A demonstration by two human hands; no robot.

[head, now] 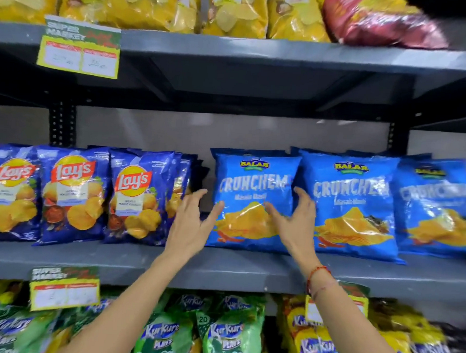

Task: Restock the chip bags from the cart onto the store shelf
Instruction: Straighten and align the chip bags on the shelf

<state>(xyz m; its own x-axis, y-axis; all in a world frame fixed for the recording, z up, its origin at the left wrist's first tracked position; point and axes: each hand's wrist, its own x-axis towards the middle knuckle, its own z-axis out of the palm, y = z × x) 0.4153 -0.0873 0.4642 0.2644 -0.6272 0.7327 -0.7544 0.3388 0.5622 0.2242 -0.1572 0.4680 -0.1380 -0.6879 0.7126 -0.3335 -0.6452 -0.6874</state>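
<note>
Both hands reach to the middle shelf (130,262) with fingers spread, gripping nothing. The left hand (190,222) is at the left edge of the leftmost Crunchem bag (252,201); the right hand (294,222) lies over its lower right front. That bag stands upright, beside 2 more Crunchem bags (351,207) and Lay's bags (139,198).

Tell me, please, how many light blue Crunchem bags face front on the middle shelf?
3: left bag between both hands, middle bag, right bag. More may stand hidden behind.
</note>
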